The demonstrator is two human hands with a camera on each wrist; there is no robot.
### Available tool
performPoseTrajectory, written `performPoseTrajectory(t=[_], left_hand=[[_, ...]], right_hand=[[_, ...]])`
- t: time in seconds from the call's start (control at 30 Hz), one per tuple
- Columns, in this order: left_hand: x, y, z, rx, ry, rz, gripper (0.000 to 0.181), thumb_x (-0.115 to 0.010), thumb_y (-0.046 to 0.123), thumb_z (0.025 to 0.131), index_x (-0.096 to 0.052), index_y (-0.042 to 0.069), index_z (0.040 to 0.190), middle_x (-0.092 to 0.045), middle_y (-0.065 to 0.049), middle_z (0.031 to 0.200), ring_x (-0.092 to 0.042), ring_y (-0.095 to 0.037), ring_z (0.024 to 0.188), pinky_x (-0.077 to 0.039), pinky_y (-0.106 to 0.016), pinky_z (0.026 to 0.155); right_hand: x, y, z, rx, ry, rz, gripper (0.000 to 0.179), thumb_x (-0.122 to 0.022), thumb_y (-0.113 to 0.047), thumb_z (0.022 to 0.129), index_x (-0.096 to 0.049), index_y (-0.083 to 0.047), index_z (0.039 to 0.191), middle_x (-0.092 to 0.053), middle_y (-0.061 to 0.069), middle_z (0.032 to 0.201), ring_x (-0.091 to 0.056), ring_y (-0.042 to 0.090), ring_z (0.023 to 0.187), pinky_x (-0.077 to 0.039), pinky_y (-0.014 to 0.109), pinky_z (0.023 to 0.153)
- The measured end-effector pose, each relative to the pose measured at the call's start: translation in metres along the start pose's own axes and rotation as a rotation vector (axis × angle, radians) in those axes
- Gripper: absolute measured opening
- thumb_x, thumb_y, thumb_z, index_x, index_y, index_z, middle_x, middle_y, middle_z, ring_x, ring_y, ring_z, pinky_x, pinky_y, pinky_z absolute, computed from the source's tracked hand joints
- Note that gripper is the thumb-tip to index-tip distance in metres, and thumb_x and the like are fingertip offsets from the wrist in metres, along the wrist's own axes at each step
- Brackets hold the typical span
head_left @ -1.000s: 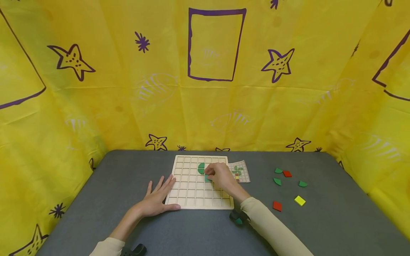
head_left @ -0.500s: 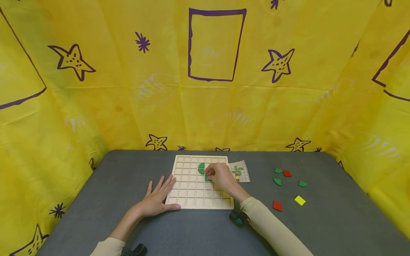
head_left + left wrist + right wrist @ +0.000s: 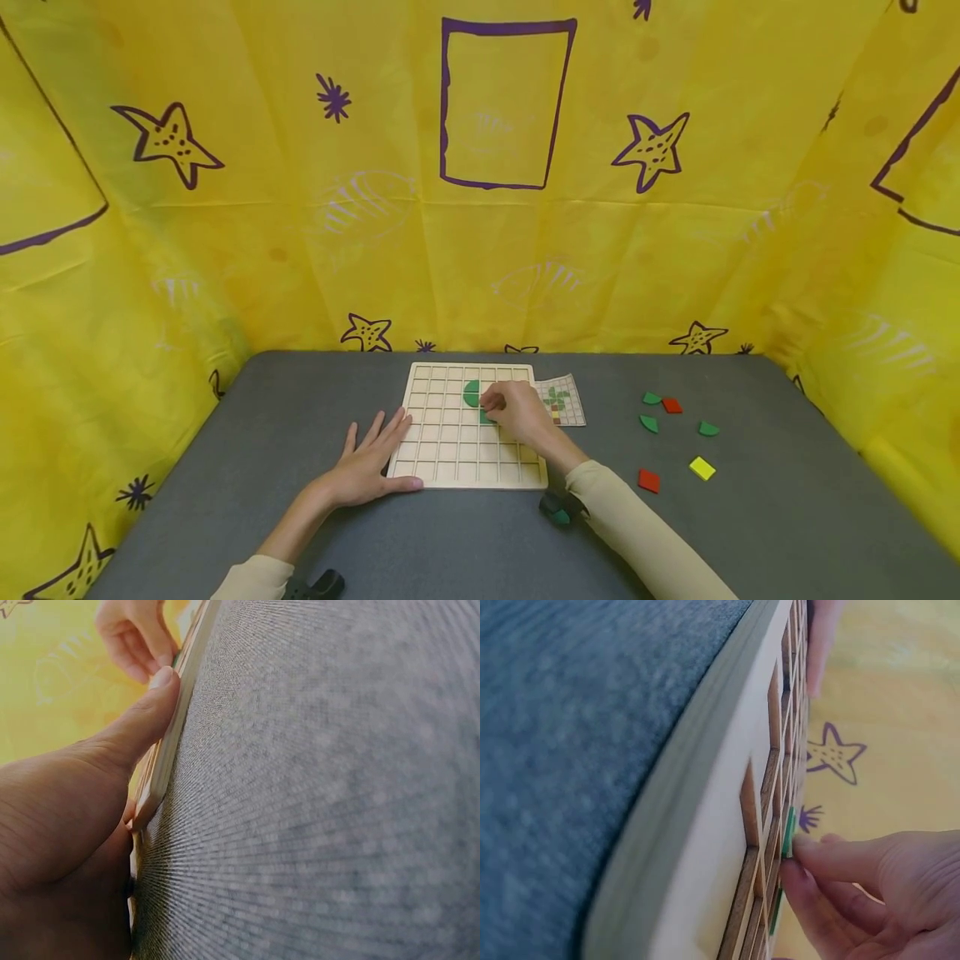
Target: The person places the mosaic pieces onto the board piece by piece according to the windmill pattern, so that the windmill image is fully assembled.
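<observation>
My left hand (image 3: pixel 363 472) rests at the left side of a pale wooden grid board (image 3: pixel 437 477), fingers spread. Its thumb lies along the board's front edge, as the left wrist view also shows. Over the middle of the board, my right hand (image 3: pixel 519 410) has thumb and index finger together on a green piece (image 3: pixel 789 831) in the grid. A green piece (image 3: pixel 486 417) shows just below these fingertips in the head view. To their left, green quarter-circle pieces (image 3: pixel 471 393) form a half-round shape. The right hand covers part of the grid behind it.
A printed pattern card (image 3: pixel 573 407) lies against the board's right side. Farther right are loose green quarter-circles (image 3: pixel 648 424), red squares (image 3: pixel 648 481) and a yellow square (image 3: pixel 702 468). One green piece (image 3: pixel 560 517) lies by the right wrist camera. Yellow cloth surrounds the grey table (image 3: pixel 465 550).
Both hands hold almost the same place throughout. The right fingertips shift only slightly over the green piece; the board and loose pieces stay put.
</observation>
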State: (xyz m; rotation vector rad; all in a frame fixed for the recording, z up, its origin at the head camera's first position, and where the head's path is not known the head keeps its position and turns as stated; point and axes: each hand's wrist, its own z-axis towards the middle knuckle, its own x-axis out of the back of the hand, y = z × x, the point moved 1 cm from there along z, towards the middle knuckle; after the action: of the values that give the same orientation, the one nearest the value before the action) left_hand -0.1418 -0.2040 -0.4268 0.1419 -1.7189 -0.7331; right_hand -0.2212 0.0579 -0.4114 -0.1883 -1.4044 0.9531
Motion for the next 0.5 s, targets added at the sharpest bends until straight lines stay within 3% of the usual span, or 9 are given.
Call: performPoseTrajectory(t=[0.2,0.5], left_hand=[[0.001,0.000,0.001,0.008,0.005,0.012,0.104,-0.068,0.058,0.084,-0.017,0.007,0.157,-0.007,-0.014,0.164,0.002,-0.044,0.148,0.014,-0.067,0.108],[0.000,0.000,0.001,0.004,-0.001,0.005,0.104,-0.068,0.059,0.084,-0.016,0.007,0.158,-0.006,-0.014,0.164,0.003,-0.043,0.148,0.015,-0.066,0.108]], right_hand=[[0.005,0.003,-0.002,0.032,0.030,-0.002,0.009,-0.075,0.001,0.083,-0.074,-0.003,0.091,-0.071,0.003,0.082,-0.065,0.014,0.073,-0.053,0.027,0.067],[0.019,0.006,-0.003,0.010,0.026,0.026,0.009,-0.072,0.000,0.086,-0.074,-0.003,0.095,-0.070,0.002,0.083,-0.064,0.014,0.075,-0.053,0.031,0.069]])
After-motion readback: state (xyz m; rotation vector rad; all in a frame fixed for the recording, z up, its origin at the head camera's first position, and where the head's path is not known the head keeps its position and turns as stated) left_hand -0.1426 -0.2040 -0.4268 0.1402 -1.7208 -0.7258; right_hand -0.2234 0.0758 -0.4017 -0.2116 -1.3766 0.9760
